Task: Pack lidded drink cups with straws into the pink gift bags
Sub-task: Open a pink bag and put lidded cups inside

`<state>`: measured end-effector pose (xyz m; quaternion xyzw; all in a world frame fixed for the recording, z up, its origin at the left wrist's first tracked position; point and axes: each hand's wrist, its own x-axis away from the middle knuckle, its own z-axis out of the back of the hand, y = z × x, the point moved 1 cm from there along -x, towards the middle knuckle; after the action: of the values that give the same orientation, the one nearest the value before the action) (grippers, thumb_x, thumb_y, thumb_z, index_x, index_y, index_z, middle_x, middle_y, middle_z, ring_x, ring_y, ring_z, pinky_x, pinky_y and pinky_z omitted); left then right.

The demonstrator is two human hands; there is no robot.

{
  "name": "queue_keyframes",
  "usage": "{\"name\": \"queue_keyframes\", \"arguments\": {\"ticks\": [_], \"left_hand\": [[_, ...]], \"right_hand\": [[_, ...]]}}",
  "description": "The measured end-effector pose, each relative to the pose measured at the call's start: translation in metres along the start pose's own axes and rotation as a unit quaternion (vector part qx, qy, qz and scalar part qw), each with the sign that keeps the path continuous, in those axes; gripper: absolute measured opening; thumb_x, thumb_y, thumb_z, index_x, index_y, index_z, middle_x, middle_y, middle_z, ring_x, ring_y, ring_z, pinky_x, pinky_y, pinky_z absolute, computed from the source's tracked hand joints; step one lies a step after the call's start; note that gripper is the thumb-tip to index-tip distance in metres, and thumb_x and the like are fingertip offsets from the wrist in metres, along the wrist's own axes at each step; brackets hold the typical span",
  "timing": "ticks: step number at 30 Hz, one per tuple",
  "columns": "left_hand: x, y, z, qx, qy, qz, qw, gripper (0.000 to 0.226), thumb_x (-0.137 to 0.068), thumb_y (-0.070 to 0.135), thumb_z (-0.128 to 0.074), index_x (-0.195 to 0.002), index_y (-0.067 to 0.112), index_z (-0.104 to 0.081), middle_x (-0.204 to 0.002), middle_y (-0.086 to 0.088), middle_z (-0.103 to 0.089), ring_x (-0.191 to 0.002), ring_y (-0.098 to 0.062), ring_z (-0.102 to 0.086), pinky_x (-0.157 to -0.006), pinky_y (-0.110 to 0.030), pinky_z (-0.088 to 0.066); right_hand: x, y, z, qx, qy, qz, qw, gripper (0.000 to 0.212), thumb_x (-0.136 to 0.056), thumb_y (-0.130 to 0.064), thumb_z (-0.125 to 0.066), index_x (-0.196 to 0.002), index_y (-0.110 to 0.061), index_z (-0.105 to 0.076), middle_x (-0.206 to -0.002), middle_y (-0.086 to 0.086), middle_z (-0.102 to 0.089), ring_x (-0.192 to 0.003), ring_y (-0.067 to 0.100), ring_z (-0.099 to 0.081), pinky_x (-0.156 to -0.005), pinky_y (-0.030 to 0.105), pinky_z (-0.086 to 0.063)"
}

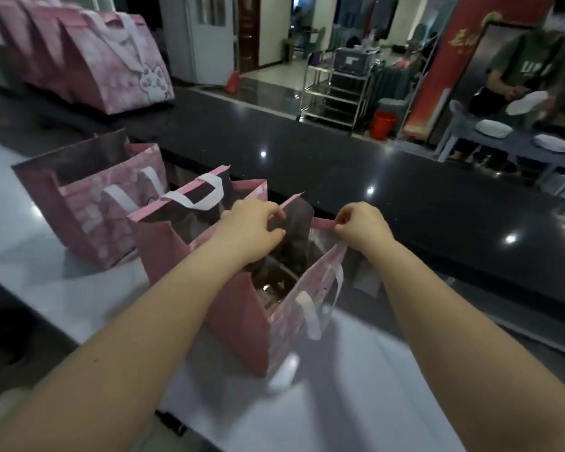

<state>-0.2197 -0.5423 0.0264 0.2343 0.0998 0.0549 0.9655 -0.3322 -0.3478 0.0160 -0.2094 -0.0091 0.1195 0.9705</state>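
Pink gift bag [238, 308], white handles, standing open on a pale counter [340, 386]; contents dark and indistinct. Left hand [255, 230] and right hand [361, 228] each pinch its top rim, pulling the mouth apart. Beside it, a second open bag [92, 220]; behind, a rabbit-printed bag [121, 63] on the black glossy counter [340, 171]. No writing legible.

Pink gift bag [235, 308] with white handles on a pale grey tabletop [40, 256]; at 11 o'clock, a marbled pink bag [121, 60] bearing a white bunny print; black glossy counter [405, 197] beyond.
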Motion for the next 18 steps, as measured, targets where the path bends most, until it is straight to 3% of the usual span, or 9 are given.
{"name": "queue_keyframes", "arguments": {"ticks": [5, 10, 14, 18], "left_hand": [[0.032, 0.013, -0.006, -0.065, 0.087, -0.006, 0.994, 0.026, -0.087, 0.04, -0.063, -0.111, 0.033, -0.067, -0.117, 0.008, -0.063, -0.115, -0.023, -0.052, -0.092, -0.044, -0.044], [0.072, 0.011, -0.003, 0.019, 0.166, 0.022, 0.986, 0.02, -0.085, 0.034, -0.069, -0.103, 0.026, -0.072, -0.112, 0.005, -0.066, -0.111, -0.024, -0.054, -0.095, -0.043, -0.045], [0.111, 0.006, -0.011, 0.11, 0.193, -0.012, 0.975, 0.017, -0.083, 0.028, -0.074, -0.099, 0.021, -0.075, -0.11, 0.003, -0.067, -0.112, -0.02, -0.057, -0.098, -0.041, -0.045], [0.148, 0.0, -0.032, 0.159, 0.222, -0.001, 0.962, 0.04, -0.076, 0.039, -0.08, -0.113, 0.03, -0.068, -0.129, 0.008, -0.056, -0.124, -0.013, -0.045, -0.102, -0.026, -0.033]], "right_hand": [[0.019, 0.013, -0.003, -0.069, 0.03, 0.001, 0.997, 0.006, -0.085, -0.018, -0.063, -0.09, -0.021, -0.065, -0.085, -0.002, -0.062, -0.072, 0.012, -0.057, -0.055, 0.027, -0.043], [0.05, 0.026, -0.016, -0.159, 0.103, -0.022, 0.982, 0.006, -0.087, -0.017, -0.058, -0.089, -0.023, -0.059, -0.08, -0.007, -0.056, -0.069, 0.007, -0.052, -0.052, 0.025, -0.037], [0.08, 0.043, -0.023, -0.244, 0.153, -0.075, 0.955, 0.009, -0.087, -0.014, -0.056, -0.083, -0.022, -0.059, -0.076, -0.011, -0.054, -0.071, 0.007, -0.052, -0.055, 0.025, -0.037], [0.104, 0.055, -0.025, -0.293, 0.18, -0.106, 0.933, 0.012, -0.084, -0.009, -0.057, -0.088, -0.018, -0.065, -0.085, -0.003, -0.063, -0.079, 0.014, -0.059, -0.069, 0.032, -0.05]]}}
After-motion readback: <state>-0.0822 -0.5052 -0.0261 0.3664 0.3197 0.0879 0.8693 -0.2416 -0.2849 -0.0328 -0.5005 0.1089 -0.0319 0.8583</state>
